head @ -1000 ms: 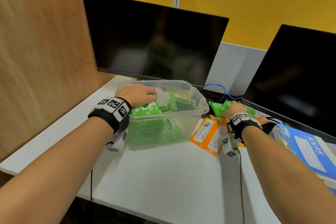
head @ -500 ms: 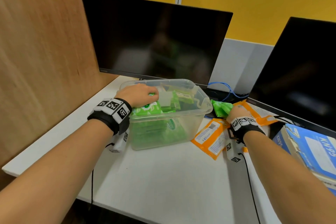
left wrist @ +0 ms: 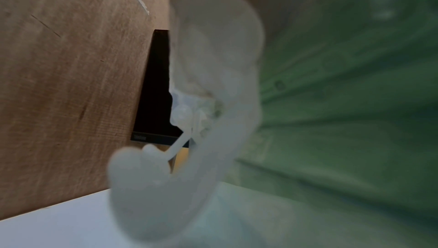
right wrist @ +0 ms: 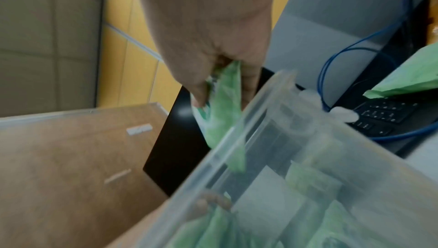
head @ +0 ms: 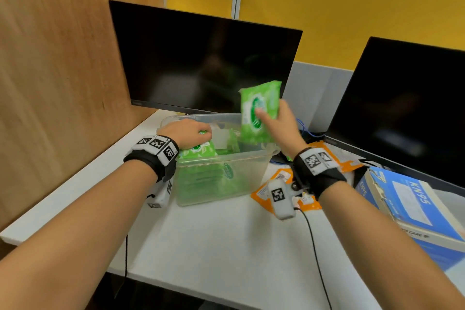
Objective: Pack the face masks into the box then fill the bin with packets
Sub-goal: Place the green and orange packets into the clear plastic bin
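Observation:
A clear plastic bin (head: 226, 157) stands on the white desk, holding several green packets (head: 211, 178) on edge. My left hand (head: 198, 133) reaches into its left end, fingers curled over the top of those packets (head: 197, 150); the fingertips (right wrist: 213, 202) show through the bin wall (right wrist: 239, 139). My right hand (head: 266, 114) pinches one green packet (head: 259, 106) upright, just above the bin's right end. In the right wrist view the thumb and fingers of that hand (right wrist: 222, 100) clamp this packet (right wrist: 225, 121) over the rim. The left wrist view is blurred, showing the bin's rim (left wrist: 213, 55) and green packets (left wrist: 355, 102).
Orange packets (head: 266, 187) lie on the desk right of the bin. A blue KN95 box (head: 407, 204) sits at the right edge. Two dark monitors (head: 201, 58) stand behind. Another green packet (right wrist: 412, 76), a blue cable (right wrist: 331, 61) and a keyboard (right wrist: 379, 113) lie behind the bin.
My right hand has lifted a green packet from the desk right of the bin up and left, over the bin's right end. The left hand has stayed on the packets in the bin.

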A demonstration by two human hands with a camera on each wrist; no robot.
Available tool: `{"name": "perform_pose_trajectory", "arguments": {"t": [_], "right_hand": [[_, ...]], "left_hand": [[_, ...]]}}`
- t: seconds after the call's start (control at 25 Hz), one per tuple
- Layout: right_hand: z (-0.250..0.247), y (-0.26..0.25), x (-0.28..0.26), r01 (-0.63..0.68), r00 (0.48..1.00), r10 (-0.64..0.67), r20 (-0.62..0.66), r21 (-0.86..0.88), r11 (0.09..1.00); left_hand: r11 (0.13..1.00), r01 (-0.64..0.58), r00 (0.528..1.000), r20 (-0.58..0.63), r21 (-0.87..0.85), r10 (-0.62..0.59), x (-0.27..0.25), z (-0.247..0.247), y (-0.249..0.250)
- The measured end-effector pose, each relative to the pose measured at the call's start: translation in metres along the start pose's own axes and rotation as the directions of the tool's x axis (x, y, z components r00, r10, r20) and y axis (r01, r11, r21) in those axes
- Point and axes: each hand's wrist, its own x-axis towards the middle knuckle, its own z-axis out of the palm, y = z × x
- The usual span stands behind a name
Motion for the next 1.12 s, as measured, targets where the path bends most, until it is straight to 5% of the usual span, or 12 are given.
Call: {"name": "perform_pose_trajectory", "arguments": {"t": [0.16, 0.4, 0.56, 0.8, 0.88, 0.92, 1.0, 1.04, 1.12], "right_hand": [[0.041, 0.006, 0.006, 0.006, 0.93, 0.195, 0.31, -0.546, 0.838], [0.06, 0.008, 0.021, 0.191, 0.751, 0.432, 0.499, -0.79, 0.582], [0.056, 0.026, 0.013, 0.377, 0.806, 0.303, 0.508, -0.836, 0.4], [0.073, 0.028, 0.02, 0.28, 0.798, 0.38, 0.468, -0.846, 0.455], [0.08, 0.016, 0.022, 0.181, 0.872, 0.298, 0.388, -0.822, 0.54], [0.079, 0.005, 0.019, 0.13, 0.926, 0.205, 0.316, -0.779, 0.613], [0.066, -0.01, 0.011, 0.119, 0.988, 0.0, 0.157, -0.745, 0.656], [0.055, -0.012, 0.003, 0.106, 0.994, -0.037, 0.106, -0.786, 0.609], [0.035, 0.0, -0.001, 0.04, 0.995, 0.051, 0.081, -0.839, 0.542]], "left_hand": [[1.0, -0.001, 1.0, 0.005, 0.014, 0.001, 0.0, 0.0, 0.0], [1.0, -0.008, 1.0, 0.004, 0.017, 0.008, 0.004, 0.002, -0.003], [0.999, -0.022, 1.0, -0.01, 0.026, 0.022, 0.007, 0.005, -0.005], [0.999, -0.026, 1.0, -0.005, 0.02, 0.026, 0.007, 0.005, -0.005], [1.0, 0.024, 0.996, -0.087, -0.009, -0.024, 0.002, 0.003, -0.001], [0.997, 0.077, 0.975, -0.206, -0.019, -0.079, 0.0, 0.002, 0.0], [0.965, 0.241, 0.838, -0.478, -0.107, -0.262, -0.005, -0.002, 0.0], [0.925, 0.32, 0.771, -0.51, -0.206, -0.38, -0.008, -0.004, -0.001], [0.823, 0.412, 0.76, -0.352, -0.391, -0.547, -0.011, -0.007, -0.002]]}}
